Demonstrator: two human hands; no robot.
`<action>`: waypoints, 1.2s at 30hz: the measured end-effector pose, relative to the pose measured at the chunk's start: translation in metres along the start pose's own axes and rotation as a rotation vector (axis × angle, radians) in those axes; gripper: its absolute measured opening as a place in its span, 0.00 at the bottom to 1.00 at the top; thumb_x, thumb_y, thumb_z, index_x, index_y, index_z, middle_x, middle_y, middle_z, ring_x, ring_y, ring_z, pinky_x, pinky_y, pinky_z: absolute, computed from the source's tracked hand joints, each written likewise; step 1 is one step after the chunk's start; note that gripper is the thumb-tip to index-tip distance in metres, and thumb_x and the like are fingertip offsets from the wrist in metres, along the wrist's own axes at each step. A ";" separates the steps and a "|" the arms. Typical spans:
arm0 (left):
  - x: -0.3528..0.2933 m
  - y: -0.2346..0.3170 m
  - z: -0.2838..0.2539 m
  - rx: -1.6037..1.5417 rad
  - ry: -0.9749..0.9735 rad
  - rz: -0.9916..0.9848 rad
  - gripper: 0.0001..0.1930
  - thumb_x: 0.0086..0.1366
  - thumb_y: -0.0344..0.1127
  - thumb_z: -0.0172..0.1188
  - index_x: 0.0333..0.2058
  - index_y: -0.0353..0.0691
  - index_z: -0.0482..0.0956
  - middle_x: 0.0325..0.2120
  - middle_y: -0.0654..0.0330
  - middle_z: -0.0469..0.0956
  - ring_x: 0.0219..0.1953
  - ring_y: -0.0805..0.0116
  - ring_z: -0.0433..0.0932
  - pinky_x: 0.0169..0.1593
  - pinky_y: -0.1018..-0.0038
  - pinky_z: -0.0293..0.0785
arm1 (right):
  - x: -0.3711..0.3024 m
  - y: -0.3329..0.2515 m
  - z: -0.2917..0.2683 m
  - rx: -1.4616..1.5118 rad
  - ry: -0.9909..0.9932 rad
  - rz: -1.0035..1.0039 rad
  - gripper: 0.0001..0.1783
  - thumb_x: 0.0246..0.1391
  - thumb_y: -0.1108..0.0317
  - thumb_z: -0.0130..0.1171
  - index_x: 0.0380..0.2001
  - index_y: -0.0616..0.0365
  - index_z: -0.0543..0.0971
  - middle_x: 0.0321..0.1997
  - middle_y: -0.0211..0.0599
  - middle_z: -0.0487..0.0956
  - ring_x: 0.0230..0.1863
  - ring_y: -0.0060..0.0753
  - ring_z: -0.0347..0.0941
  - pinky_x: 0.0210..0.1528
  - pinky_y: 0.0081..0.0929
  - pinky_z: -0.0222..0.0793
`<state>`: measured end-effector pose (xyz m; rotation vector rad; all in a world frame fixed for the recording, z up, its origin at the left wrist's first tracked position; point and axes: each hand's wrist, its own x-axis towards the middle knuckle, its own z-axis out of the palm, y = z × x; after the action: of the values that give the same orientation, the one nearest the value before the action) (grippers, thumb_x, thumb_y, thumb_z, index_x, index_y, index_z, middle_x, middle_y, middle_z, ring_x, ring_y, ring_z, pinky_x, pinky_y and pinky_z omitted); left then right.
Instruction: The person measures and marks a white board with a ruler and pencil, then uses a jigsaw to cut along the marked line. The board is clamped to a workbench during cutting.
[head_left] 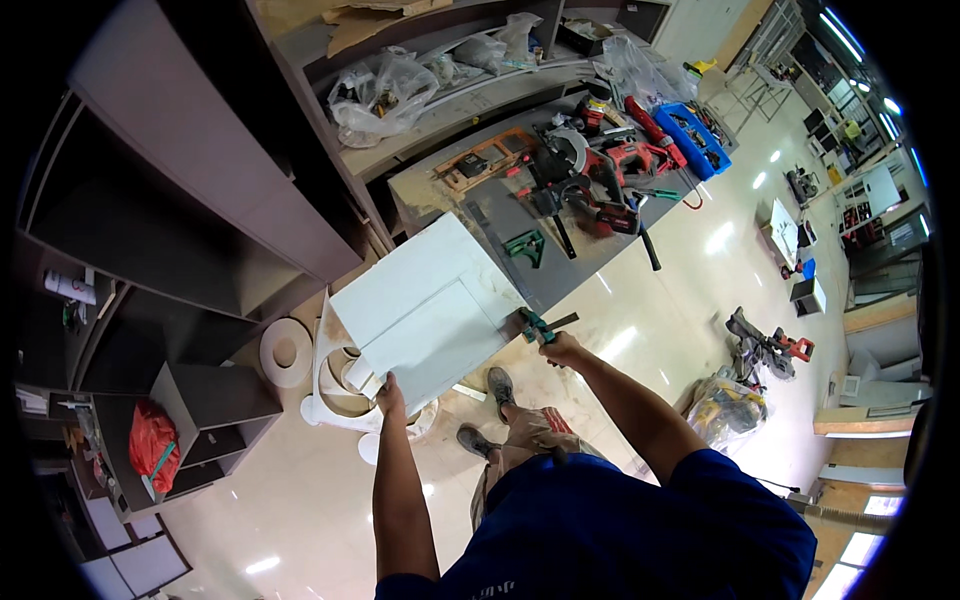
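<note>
A white board (pixel 400 285) with a thin rectangular line on it lies at the near left end of the grey worktable (pixel 560 278), jutting out toward me. My right hand (pixel 563 350) is closed round the handle of a green bar clamp (pixel 537 325) at the board's right corner. The clamp's dark bar points off to the right, and whether its jaws press on the board cannot be told. At the board's near left corner, my left hand (pixel 390 394) is closed on a short white strip (pixel 364 376); the fingertips are partly hidden.
Power tools (pixel 610 170), another green clamp (pixel 525 246) and a blue bin (pixel 694 140) crowd the worktable. Round white cut-outs (pixel 287 352) lie on the floor at left. Dark shelving (pixel 215 400) stands left; a mitre saw (pixel 768 345) sits on the floor at right.
</note>
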<state>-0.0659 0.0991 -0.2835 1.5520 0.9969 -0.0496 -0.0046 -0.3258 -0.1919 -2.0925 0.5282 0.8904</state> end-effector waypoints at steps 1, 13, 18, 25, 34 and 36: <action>0.015 -0.003 -0.015 0.017 0.024 -0.007 0.35 0.68 0.55 0.58 0.59 0.26 0.70 0.56 0.45 0.76 0.55 0.51 0.77 0.57 0.64 0.73 | -0.002 -0.018 0.003 -0.013 -0.020 -0.026 0.15 0.46 0.59 0.61 0.24 0.62 0.81 0.21 0.37 0.81 0.20 0.31 0.78 0.23 0.31 0.74; -0.016 0.027 0.004 0.026 0.117 -0.100 0.38 0.66 0.62 0.58 0.54 0.25 0.74 0.51 0.47 0.79 0.49 0.56 0.77 0.55 0.65 0.71 | 0.002 0.010 0.002 -0.158 0.080 -0.357 0.13 0.46 0.63 0.58 0.34 0.59 0.76 0.29 0.47 0.78 0.30 0.50 0.77 0.35 0.44 0.73; 0.013 0.012 -0.015 -0.133 0.034 -0.234 0.38 0.66 0.63 0.57 0.56 0.29 0.74 0.52 0.51 0.78 0.51 0.57 0.76 0.56 0.65 0.70 | 0.019 0.004 0.005 0.196 -0.164 -0.200 0.12 0.50 0.68 0.57 0.38 0.59 0.78 0.31 0.32 0.80 0.22 0.21 0.71 0.18 0.24 0.67; 0.033 -0.026 -0.008 -0.127 0.069 0.022 0.39 0.66 0.64 0.58 0.56 0.29 0.75 0.54 0.47 0.78 0.54 0.55 0.77 0.56 0.64 0.71 | 0.023 0.000 0.003 0.175 -0.176 -0.182 0.09 0.46 0.69 0.57 0.34 0.55 0.75 0.24 0.29 0.74 0.21 0.23 0.69 0.19 0.29 0.65; 0.020 -0.031 -0.007 0.067 0.033 -0.102 0.36 0.65 0.63 0.60 0.49 0.28 0.80 0.44 0.48 0.83 0.47 0.59 0.79 0.51 0.65 0.73 | 0.006 -0.005 0.023 0.396 -0.191 -0.034 0.07 0.48 0.71 0.55 0.32 0.57 0.71 0.25 0.29 0.72 0.25 0.27 0.72 0.29 0.31 0.74; 0.027 -0.036 -0.008 0.051 0.054 -0.046 0.35 0.66 0.62 0.59 0.49 0.28 0.80 0.43 0.49 0.83 0.45 0.59 0.79 0.50 0.66 0.73 | 0.016 0.002 0.022 0.326 -0.307 -0.068 0.11 0.47 0.68 0.60 0.34 0.58 0.73 0.27 0.32 0.75 0.26 0.30 0.75 0.31 0.34 0.76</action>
<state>-0.0743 0.1175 -0.3246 1.5840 1.0814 -0.0657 -0.0045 -0.3110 -0.2143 -1.6346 0.4053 0.9910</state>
